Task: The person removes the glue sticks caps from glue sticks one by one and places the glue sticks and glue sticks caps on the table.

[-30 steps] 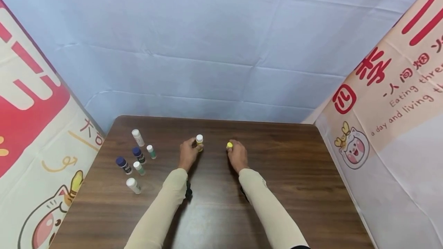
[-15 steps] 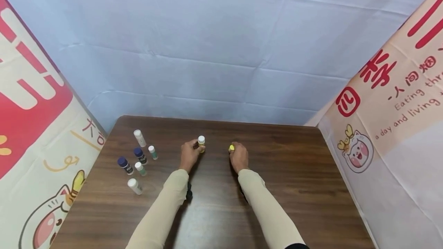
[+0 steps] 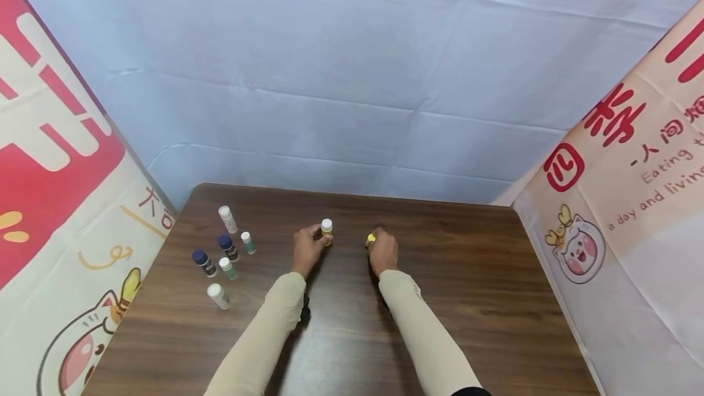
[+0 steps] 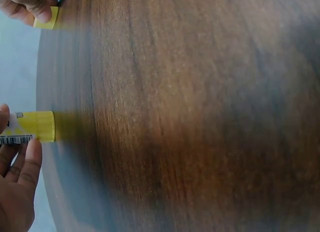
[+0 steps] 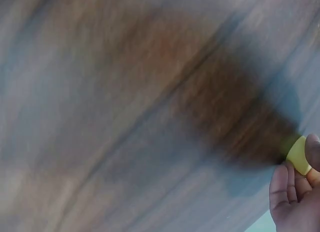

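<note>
My left hand pinches a yellow glue stick between thumb and fingers. It stands upright with a white top; in the left wrist view its yellow end and a barcode label show. To its right, my right hand grips a small yellow cap, largely covered by the fingers in the head view. The cap shows between thumb and fingers in the right wrist view. A short gap separates the two hands over the far middle of the table.
On the left of the brown wooden table stand several glue sticks: white-capped ones such as a white one and a green one, and two with dark blue caps, including a blue one. A pale curtain hangs behind.
The head view has shifted slightly, so the table and tubes appear further right. My right hand, with the cap, has come slightly nearer to the left hand. Both holds are kept.
</note>
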Demonstrator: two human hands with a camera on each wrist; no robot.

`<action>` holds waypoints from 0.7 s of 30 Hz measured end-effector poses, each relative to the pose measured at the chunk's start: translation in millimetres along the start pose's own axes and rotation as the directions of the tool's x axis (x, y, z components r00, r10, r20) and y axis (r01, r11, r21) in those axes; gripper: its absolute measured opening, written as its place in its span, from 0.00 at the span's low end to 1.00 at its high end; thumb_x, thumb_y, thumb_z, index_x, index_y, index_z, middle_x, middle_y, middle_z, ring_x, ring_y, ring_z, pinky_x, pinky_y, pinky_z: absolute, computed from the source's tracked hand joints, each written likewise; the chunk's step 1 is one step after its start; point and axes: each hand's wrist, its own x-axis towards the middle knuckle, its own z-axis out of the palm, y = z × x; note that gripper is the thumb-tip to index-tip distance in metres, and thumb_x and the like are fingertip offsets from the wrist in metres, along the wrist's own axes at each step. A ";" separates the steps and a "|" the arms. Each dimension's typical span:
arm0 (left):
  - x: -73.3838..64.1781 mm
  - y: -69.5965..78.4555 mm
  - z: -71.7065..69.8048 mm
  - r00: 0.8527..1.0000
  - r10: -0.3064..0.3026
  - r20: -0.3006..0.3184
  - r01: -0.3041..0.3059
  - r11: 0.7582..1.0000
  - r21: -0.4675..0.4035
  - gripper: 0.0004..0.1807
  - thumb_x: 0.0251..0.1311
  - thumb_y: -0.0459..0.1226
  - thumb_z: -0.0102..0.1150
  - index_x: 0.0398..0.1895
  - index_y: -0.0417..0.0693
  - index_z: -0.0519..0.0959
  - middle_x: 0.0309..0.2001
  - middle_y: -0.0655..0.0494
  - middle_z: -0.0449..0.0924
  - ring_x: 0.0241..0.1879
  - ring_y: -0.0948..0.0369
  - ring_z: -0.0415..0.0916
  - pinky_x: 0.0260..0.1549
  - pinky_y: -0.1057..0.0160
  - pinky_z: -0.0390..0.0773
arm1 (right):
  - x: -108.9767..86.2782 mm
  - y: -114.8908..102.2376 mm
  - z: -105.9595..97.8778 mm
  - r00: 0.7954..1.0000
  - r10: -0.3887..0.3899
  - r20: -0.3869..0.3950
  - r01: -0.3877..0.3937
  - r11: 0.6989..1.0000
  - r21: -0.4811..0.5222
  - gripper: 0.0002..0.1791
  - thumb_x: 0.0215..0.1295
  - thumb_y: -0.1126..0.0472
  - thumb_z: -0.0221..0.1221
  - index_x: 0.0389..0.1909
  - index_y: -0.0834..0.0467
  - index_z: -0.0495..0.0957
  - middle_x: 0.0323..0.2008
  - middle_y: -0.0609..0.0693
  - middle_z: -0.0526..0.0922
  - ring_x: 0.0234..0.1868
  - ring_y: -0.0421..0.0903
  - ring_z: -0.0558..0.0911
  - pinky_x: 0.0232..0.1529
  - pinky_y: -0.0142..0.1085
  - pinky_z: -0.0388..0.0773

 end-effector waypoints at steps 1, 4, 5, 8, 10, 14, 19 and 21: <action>-0.4 0.3 0.8 1.000 -0.006 0.002 0.006 1.000 -0.006 0.15 0.50 0.32 0.71 0.43 0.38 0.84 0.41 0.43 0.85 0.42 0.52 0.83 0.44 0.55 0.80 | 0.8 0.0 -0.8 1.000 -0.002 0.002 0.002 1.000 -0.010 0.11 0.57 0.68 0.66 0.40 0.67 0.81 0.33 0.61 0.84 0.33 0.56 0.83 0.33 0.46 0.80; -1.1 0.8 2.2 1.000 -0.019 0.004 0.019 1.000 -0.018 0.15 0.51 0.32 0.71 0.44 0.38 0.84 0.42 0.43 0.85 0.44 0.52 0.83 0.44 0.55 0.80 | 3.4 -1.7 -4.1 0.999 0.012 0.033 -0.011 1.000 -0.025 0.12 0.57 0.66 0.67 0.40 0.68 0.81 0.33 0.61 0.84 0.32 0.56 0.83 0.32 0.45 0.80; -1.3 0.8 2.4 1.000 -0.022 0.003 0.022 1.000 -0.018 0.15 0.51 0.32 0.71 0.44 0.38 0.84 0.42 0.43 0.84 0.44 0.52 0.83 0.44 0.55 0.80 | 4.5 -2.4 -5.0 0.999 0.020 0.046 -0.018 0.999 -0.031 0.12 0.57 0.66 0.67 0.40 0.68 0.80 0.33 0.61 0.84 0.32 0.56 0.83 0.32 0.45 0.80; -1.7 1.4 1.9 0.999 -0.033 0.001 0.033 0.999 -0.022 0.15 0.51 0.31 0.70 0.44 0.37 0.84 0.42 0.43 0.84 0.43 0.51 0.83 0.44 0.55 0.80 | 7.5 -4.7 -7.8 0.995 0.038 0.089 -0.034 0.998 -0.047 0.12 0.57 0.66 0.68 0.40 0.68 0.80 0.33 0.60 0.83 0.31 0.55 0.83 0.31 0.44 0.80; -1.5 1.4 1.6 0.999 -0.038 0.000 0.038 0.999 -0.019 0.16 0.51 0.32 0.71 0.44 0.37 0.84 0.41 0.43 0.85 0.43 0.52 0.83 0.44 0.54 0.80 | 9.5 -5.7 -9.5 0.992 0.051 0.113 -0.046 0.998 -0.042 0.12 0.56 0.66 0.68 0.39 0.68 0.80 0.33 0.60 0.83 0.31 0.55 0.82 0.31 0.44 0.79; -0.5 1.6 2.2 0.999 -0.034 -0.001 0.034 0.999 -0.002 0.17 0.51 0.32 0.71 0.46 0.38 0.83 0.42 0.44 0.85 0.43 0.52 0.83 0.45 0.54 0.79 | 13.5 -5.1 -10.7 0.985 0.089 0.151 -0.085 0.996 -0.029 0.12 0.56 0.67 0.68 0.39 0.68 0.79 0.35 0.61 0.82 0.34 0.54 0.82 0.33 0.43 0.79; -1.3 4.4 2.4 0.999 -0.028 -0.020 0.028 1.000 0.002 0.16 0.50 0.31 0.71 0.45 0.38 0.84 0.42 0.44 0.85 0.45 0.51 0.82 0.49 0.53 0.77 | 16.3 -2.9 -9.2 0.975 0.125 0.181 -0.120 0.992 -0.040 0.13 0.55 0.67 0.68 0.40 0.67 0.79 0.36 0.61 0.82 0.36 0.55 0.81 0.35 0.44 0.79; -2.7 5.8 1.8 0.999 -0.033 -0.021 0.033 0.999 0.001 0.17 0.50 0.32 0.72 0.45 0.39 0.83 0.42 0.44 0.85 0.45 0.50 0.82 0.48 0.52 0.77 | 16.5 -3.0 -8.6 0.974 0.134 0.185 -0.130 0.991 -0.035 0.13 0.55 0.67 0.68 0.40 0.67 0.79 0.36 0.61 0.82 0.36 0.55 0.81 0.35 0.44 0.79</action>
